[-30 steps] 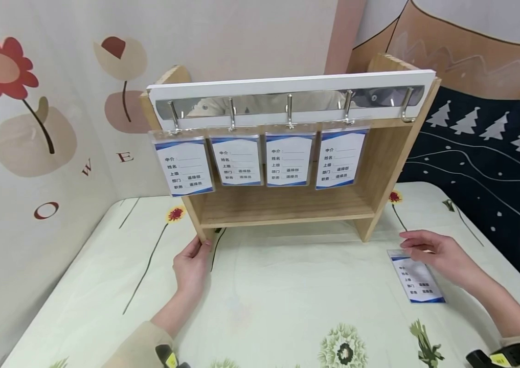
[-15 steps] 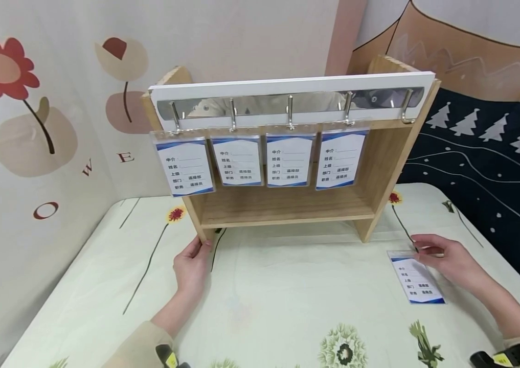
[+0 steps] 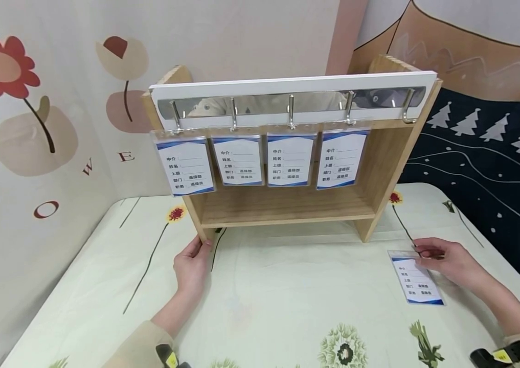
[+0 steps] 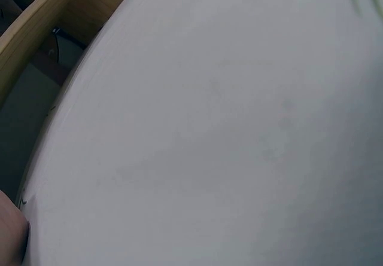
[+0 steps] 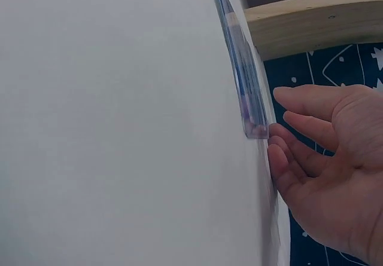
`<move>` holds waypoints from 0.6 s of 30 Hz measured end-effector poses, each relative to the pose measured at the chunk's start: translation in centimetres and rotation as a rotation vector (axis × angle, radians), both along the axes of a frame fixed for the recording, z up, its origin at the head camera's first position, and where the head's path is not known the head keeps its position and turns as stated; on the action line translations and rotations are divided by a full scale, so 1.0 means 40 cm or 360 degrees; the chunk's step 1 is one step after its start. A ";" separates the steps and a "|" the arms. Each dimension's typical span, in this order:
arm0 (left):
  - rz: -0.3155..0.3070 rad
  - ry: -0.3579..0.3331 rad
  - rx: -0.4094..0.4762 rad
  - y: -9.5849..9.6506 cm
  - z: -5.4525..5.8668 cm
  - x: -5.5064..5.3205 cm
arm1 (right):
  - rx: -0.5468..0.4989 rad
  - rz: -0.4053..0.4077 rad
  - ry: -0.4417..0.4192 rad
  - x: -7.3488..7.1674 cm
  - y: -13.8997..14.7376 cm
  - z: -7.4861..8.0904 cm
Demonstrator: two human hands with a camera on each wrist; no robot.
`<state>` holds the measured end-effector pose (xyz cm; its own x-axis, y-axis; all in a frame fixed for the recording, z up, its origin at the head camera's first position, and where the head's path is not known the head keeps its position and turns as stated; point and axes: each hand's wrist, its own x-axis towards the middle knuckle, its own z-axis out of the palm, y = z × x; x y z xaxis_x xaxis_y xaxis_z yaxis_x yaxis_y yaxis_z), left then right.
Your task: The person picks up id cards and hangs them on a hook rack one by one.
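Observation:
In the head view, a small wooden shelf (image 3: 287, 209) carries a white rail (image 3: 296, 81) with several metal hooks. Clear-sleeved name badges, one of them this badge (image 3: 290, 159), hang from the hooks except the far-right hook (image 3: 408, 106). My left hand (image 3: 191, 268) grips the foot of the shelf's left side panel between thumb and fingers. A loose name badge (image 3: 416, 281) lies flat on the cloth at the right. At its upper right edge is my right hand (image 3: 448, 260); in the right wrist view its fingertips (image 5: 276, 131) meet the badge edge, thumb and fingers apart.
A pale flower-printed cloth (image 3: 278, 286) covers the table. Behind stands a curtain (image 3: 250, 36) with printed flowers, and at the right a dark blue panel (image 3: 485, 168) with printed trees. The shelf's right side panel (image 3: 400, 158) rises left of the right hand.
My right hand has moved right along the loose badge's top to its right edge and lowered slightly, and the badge has shifted a little. The left hand stays on the shelf.

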<state>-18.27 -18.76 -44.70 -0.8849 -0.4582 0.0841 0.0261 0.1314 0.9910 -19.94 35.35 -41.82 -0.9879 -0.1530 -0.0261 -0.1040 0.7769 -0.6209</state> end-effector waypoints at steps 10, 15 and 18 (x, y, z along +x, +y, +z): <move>-0.0005 -0.0003 -0.0003 -0.001 0.000 0.002 | 0.0023 0.0025 -0.0034 -0.001 0.006 -0.006; -0.0003 -0.0004 0.0006 -0.001 0.001 0.003 | 0.0022 0.0026 -0.0022 -0.002 0.006 -0.006; 0.0001 -0.0001 0.0006 -0.001 0.000 0.001 | 0.0042 0.0019 -0.0015 -0.002 0.006 -0.006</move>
<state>-18.23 -18.79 -44.69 -0.8848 -0.4588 0.0820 0.0257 0.1276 0.9915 -20.02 35.58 -42.07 -0.9857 -0.1639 -0.0394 -0.1076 0.7918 -0.6012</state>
